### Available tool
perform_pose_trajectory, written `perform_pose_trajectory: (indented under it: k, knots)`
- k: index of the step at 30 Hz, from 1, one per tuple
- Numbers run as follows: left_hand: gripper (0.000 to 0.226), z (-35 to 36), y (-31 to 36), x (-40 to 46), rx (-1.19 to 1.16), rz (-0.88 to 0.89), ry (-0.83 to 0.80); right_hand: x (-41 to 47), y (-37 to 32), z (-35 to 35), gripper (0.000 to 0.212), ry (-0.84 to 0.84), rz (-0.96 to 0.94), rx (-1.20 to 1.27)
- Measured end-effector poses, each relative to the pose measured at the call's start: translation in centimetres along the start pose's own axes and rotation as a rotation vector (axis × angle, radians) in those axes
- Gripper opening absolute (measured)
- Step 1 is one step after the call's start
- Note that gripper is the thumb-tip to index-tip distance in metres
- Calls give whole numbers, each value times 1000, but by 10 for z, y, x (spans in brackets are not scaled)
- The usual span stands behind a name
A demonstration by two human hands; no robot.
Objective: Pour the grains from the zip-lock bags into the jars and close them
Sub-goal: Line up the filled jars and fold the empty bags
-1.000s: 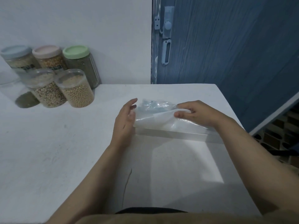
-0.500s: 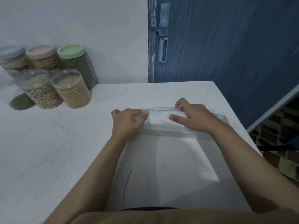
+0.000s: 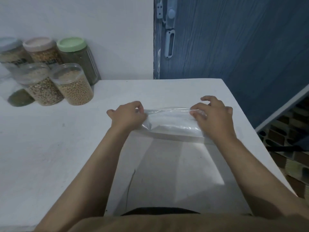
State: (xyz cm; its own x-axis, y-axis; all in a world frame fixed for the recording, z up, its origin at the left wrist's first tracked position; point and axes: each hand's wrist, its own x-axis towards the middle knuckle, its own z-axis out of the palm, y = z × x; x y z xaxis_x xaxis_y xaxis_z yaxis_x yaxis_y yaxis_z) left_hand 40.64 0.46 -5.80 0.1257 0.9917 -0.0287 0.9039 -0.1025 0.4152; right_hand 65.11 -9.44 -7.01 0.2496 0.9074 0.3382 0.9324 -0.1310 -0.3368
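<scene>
An empty clear zip-lock bag (image 3: 173, 124) lies folded flat on the white table (image 3: 50, 148), right of centre. My left hand (image 3: 128, 116) pinches its left end with curled fingers. My right hand (image 3: 214, 116) pinches its right end between thumb and forefinger, the other fingers arched above. At the back left stand several grain jars: a clear-lidded jar of pale round beans (image 3: 73, 84), a clear-lidded jar of mixed grains (image 3: 40, 86), and behind them jars with a green lid (image 3: 71, 43), a pink lid (image 3: 39, 45) and a blue lid (image 3: 8, 44).
A low clear jar with dark green grains (image 3: 20, 99) sits at the far left. A blue door (image 3: 242, 47) with a pale latch (image 3: 169, 30) stands behind the table. The table's right edge drops to a patterned floor (image 3: 287, 139).
The loose, crumpled bag has been folded flat on the table. My right hand slid from the bag's middle to its right end, and my left hand curled onto its left end.
</scene>
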Motion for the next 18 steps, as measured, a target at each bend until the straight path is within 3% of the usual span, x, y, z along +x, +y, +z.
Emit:
perform_pose_trajectory:
  k: [2, 5, 9, 14, 18]
  knots:
    - [15, 1, -3, -3, 84, -4, -22, -13, 1, 3, 16, 146, -179, 29]
    - [25, 1, -4, -6, 154, -34, -33, -23, 8, -5, 27, 73, -219, 128]
    - [32, 4, 3, -9, 199, -47, -36, -25, 6, -18, 33, -177, 12, 124]
    - [36, 9, -4, -16, 146, -19, 111, -2, -3, -26, 46, -506, 290, 62]
    - [34, 11, -12, -10, -16, -122, 63, 16, -1, -24, 38, -533, 437, 203]
